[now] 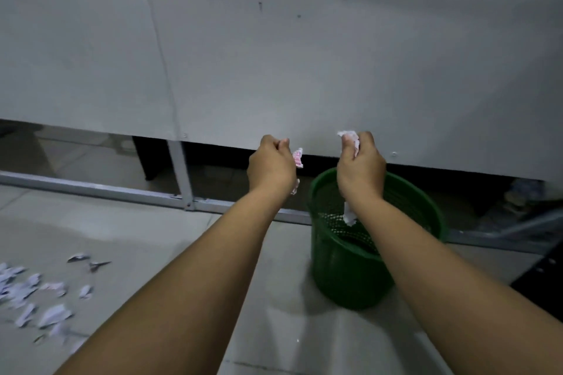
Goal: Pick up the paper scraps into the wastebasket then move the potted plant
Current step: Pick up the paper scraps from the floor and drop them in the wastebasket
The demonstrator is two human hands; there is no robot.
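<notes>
Green perforated wastebasket on a pale floor, standing before a grey panel wall with a metal frame rail along its base. Left hand, fingers curled round pink-printed paper scraps, held just left of the basket rim; right hand, gripping crumpled white paper, held above the basket opening. Loose white scraps lie scattered on the floor at far left, well apart from the basket.
</notes>
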